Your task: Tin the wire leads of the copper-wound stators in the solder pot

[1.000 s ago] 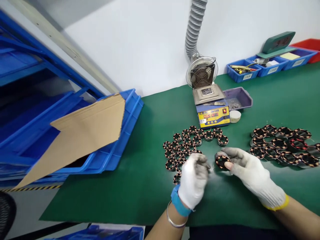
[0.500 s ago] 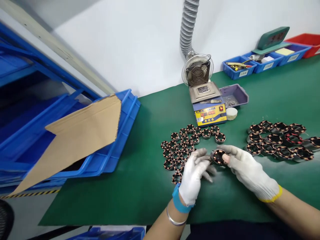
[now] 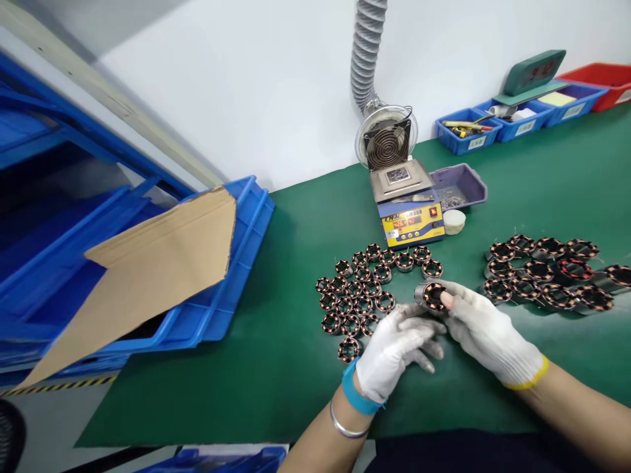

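Note:
A ring-shaped metal part with copper windings [image 3: 434, 297] is held by my right hand [image 3: 480, 328], its bare thumb tip on the ring's edge. My left hand [image 3: 397, 348], in a white glove with a blue wrist band, is just below and left of that ring, fingers apart and partly overlapping the right fingers. Whether it touches the ring is unclear. Several similar rings [image 3: 363, 304] stand in a group left of the hands. Larger rings [image 3: 539, 270] form another group at the right on the green table [image 3: 286, 368].
Behind the rings stands a yellow and blue heater unit [image 3: 413, 226] under a grey hose [image 3: 369, 52]. Beside it are a purple tray [image 3: 476, 187] and a round white container [image 3: 454, 222]. Blue bins [image 3: 468, 141] line the wall. Cardboard [image 3: 172, 256] lies on blue crates at left.
The held ring has turned, showing more of its side. My left hand has moved down and right, uncovering rings in the left group. The view has shifted slightly.

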Available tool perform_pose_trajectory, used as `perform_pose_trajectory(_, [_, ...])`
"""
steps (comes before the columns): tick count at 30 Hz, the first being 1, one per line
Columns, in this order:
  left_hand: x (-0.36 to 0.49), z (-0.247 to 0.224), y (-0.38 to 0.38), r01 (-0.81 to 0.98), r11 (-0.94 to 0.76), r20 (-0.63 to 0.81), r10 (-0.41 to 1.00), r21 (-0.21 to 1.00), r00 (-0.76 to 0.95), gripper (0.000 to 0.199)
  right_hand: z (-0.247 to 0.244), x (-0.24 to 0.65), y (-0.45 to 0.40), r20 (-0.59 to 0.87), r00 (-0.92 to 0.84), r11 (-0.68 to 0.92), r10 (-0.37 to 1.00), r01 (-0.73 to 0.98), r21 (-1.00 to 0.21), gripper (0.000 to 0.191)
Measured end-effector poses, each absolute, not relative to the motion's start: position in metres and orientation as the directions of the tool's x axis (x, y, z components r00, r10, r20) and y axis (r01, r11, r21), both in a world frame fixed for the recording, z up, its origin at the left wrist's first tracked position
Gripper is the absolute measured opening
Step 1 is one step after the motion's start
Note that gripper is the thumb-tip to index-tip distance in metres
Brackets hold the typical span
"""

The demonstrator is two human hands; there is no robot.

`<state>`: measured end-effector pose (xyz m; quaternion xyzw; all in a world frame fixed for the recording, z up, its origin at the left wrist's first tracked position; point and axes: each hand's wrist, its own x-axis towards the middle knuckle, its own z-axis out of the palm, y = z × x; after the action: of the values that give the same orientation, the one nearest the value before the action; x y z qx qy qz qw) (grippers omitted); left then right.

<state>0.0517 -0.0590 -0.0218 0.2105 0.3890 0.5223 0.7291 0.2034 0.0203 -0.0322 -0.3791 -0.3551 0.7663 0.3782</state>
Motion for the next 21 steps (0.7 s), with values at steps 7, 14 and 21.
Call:
perform_pose_trajectory(7, [0.065,-0.027,-0.055,-0.687,0.382,-0.305,0.922,0.618,0.239,0.047,-0.027,0.2,0.017,-0.411,-0.459,-0.584,0.787,-0.342,-0.736,0.057])
perform_pose_trajectory(14, [0.053,-0.021,-0.06,-0.715,0.009,-0.188,0.967,0.699,-0.172,0.04,-0.031,0.202,0.019,-0.333,-0.399,-0.482,0.854,-0.368,-0.795,0.056])
perform_pose_trajectory(21, [0.069,-0.018,-0.055,-0.324,0.216,-0.275,0.95,0.921,-0.148,0.062,-0.031,0.201,0.013,-0.286,-0.336,-0.391,0.897,-0.303,-0.869,0.061])
